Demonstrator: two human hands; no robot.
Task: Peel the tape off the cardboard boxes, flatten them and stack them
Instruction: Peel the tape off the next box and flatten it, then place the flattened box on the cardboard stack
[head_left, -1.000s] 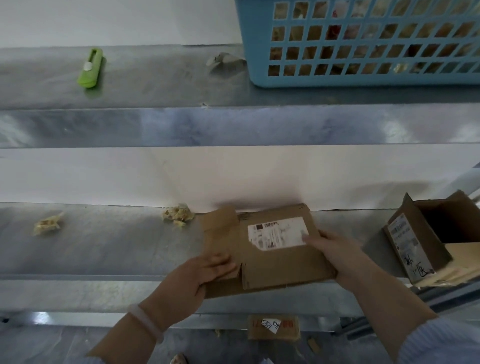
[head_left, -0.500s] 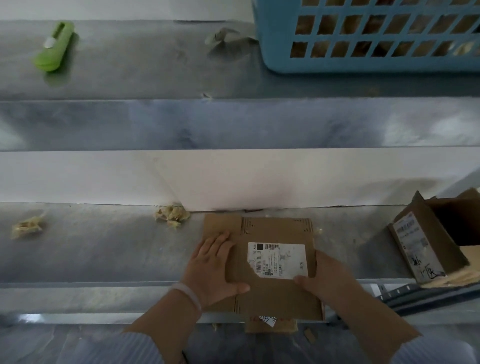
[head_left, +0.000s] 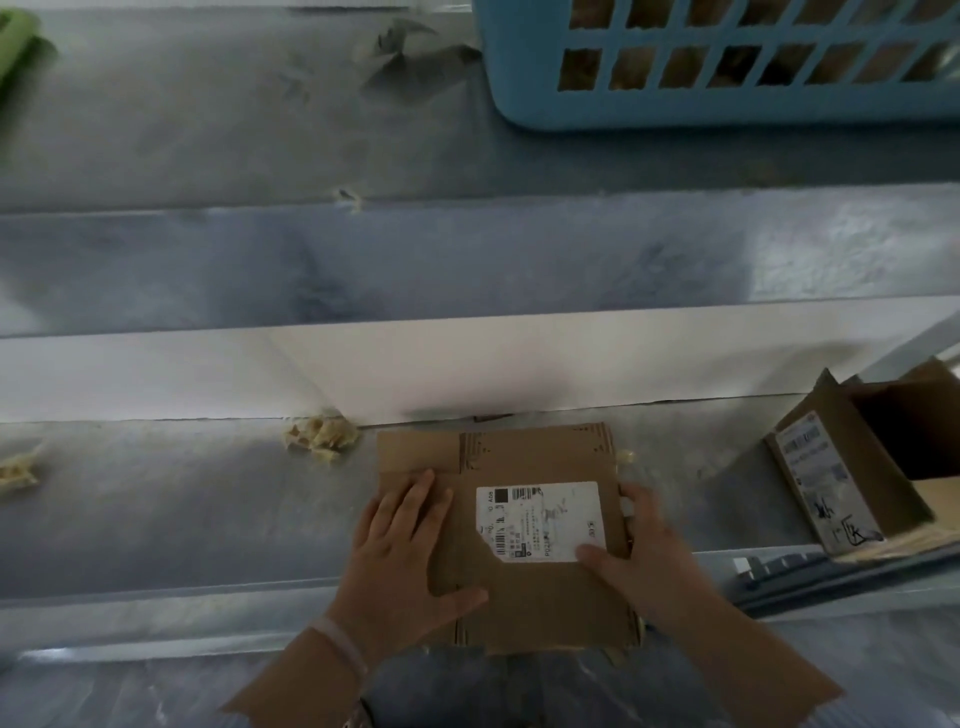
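So the flattened brown cardboard box (head_left: 540, 597) is lying flat on the grey metal tabletop (head_left: 156, 519), down around 6 o'clock in the view, white shipping label (head_left: 540, 522) facing up. Its near edge pokes out a bit past the front lip.

The left hand (head_left: 402, 558) is pressed flat on the box's 9 o'clock side, fingers straight, thumb spread out, so no real grip there, just a palm on the cardboard. There's a white bracelet (head_left: 340, 644) on that wrist. The right hand (head_left: 644, 556) has its grip clamped on the 3 o'clock edge: thumb on top at the label's corner, fingers curled at the edge.

Over at 3 o'clock, well apart, an open brown cardboard box (head_left: 852, 467) is tipped on its side. One crumpled yellowish tape wad (head_left: 322, 439) sits near the flat box's 10 o'clock corner.

Up on the higher metal shelf (head_left: 208, 130), a blue plastic lattice basket (head_left: 675, 104) is at 1 o'clock and a green plastic cutter (head_left: 15, 47) at 10 o'clock, mostly cut off.
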